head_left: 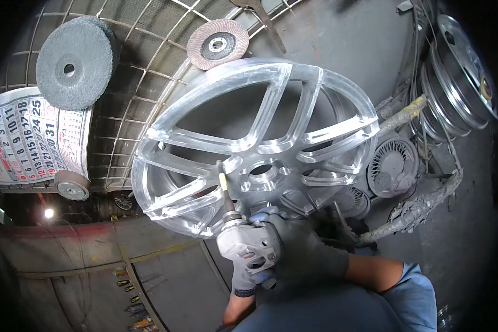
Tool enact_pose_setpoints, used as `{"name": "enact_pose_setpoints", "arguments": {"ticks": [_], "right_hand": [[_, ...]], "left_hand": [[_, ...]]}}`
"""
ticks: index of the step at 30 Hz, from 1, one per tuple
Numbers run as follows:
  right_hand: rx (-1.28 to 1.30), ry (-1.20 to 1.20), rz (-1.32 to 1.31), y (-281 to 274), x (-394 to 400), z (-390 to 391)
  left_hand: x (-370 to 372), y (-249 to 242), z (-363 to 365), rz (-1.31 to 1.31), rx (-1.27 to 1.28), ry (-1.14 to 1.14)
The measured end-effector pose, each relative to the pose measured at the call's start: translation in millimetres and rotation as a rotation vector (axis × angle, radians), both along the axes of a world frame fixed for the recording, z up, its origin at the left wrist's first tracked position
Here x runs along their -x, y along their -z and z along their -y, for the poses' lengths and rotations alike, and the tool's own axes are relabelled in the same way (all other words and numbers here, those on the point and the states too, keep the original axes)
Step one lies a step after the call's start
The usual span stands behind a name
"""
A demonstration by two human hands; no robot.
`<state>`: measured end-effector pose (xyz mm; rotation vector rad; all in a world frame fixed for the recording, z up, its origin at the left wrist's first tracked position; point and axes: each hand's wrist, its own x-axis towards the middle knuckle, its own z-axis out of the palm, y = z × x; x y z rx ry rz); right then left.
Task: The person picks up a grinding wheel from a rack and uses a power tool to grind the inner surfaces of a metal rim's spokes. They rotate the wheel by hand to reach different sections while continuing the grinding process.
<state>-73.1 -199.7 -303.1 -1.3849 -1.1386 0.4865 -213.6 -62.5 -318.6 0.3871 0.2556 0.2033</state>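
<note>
A grey-white angle grinder (242, 243) points away from me, a long thin rod bit (223, 185) fitted to its spindle. The bit's tip overlaps a spoke of the bare-metal alloy wheel (276, 141), just left of the hub. My right hand (296, 238), in a grey glove with blue fingertips, is closed around the grinder's body from the right. Below the grinder's head, my left hand (246, 278) is gloved too and wrapped around the tool, partly hidden by it.
Behind the wheel stands a wire mesh (144, 72) bearing a grey abrasive disc (72, 63), a flap disc (218, 44) and a calendar (36, 135). On the right are chrome rims (454, 83), a wheel cover (392, 166) and a wrapped bar (420, 205). Small tools (130, 290) hang lower left.
</note>
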Motion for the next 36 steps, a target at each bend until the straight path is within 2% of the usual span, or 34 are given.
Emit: {"name": "enact_pose_setpoints", "arguments": {"ticks": [2,3,4,7,9,10,12,16,17,18,19,22,24,25,27,30,34,36], "right_hand": [[0.069,-0.015,-0.059,-9.8,-7.7,6.9],[0.135,-0.027,-0.119,-14.3,-10.8,8.7],[0.134,-0.028,-0.116,-13.3,-10.2,7.1],[0.161,-0.091,-0.007,-6.9,-2.9,1.3],[-0.045,0.009,-0.058,-11.4,2.8,-3.2],[-0.047,0.007,-0.057,-17.8,0.7,-3.3],[-0.119,0.064,-0.028,-47.9,-13.0,-1.2],[-0.052,-0.007,0.030,-58.4,-10.8,-8.8],[-0.158,0.077,0.139,-57.7,-9.9,-16.4],[-0.265,0.161,0.247,-57.5,-9.1,-20.6],[-0.267,0.161,0.246,-60.2,-9.1,-20.0],[-0.271,0.142,0.129,-64.3,-10.5,-16.0],[-0.094,0.090,0.222,-54.9,-8.8,-10.0],[-0.091,0.089,0.219,-49.6,-9.8,-8.2],[-0.068,-0.022,0.182,-36.8,-10.4,-6.0],[-0.160,0.046,0.103,-16.3,-0.6,-8.1],[-0.141,0.060,0.054,-15.9,1.8,-11.7],[-0.163,0.140,0.262,-36.6,-6.6,-14.7]], "left_hand": [[1.0,1.4,3.5,0.033,-0.534,0.028],[13.6,4.3,7.8,0.039,0.050,0.020],[14.8,6.9,9.0,0.028,0.106,0.013],[19.5,1.9,6.9,-0.070,-0.055,-0.006],[21.7,-8.9,3.3,-0.134,-0.157,-0.016],[21.0,-15.2,1.3,-0.154,-0.198,-0.027],[13.5,-32.4,-3.0,-0.165,-0.293,-0.064],[-10.8,-68.7,-11.9,-0.118,-0.449,-0.178],[-15.6,-76.4,-14.0,-0.105,-0.466,-0.199],[-19.1,-80.3,-14.7,-0.093,-0.477,-0.219],[-21.9,-83.0,-15.1,-0.085,-0.482,-0.232],[-22.5,-81.9,-13.9,-0.093,-0.458,-0.230],[-16.8,-72.9,-10.6,-0.119,-0.427,-0.204],[-13.5,-67.0,-8.4,-0.136,-0.404,-0.182],[-4.8,-54.4,-2.0,-0.166,-0.361,-0.139],[5.5,-39.8,7.2,-0.194,-0.324,-0.074],[-2.3,-44.5,5.7,-0.191,-0.377,-0.072],[-14.9,-58.5,-2.2,-0.157,-0.441,-0.122]]}}
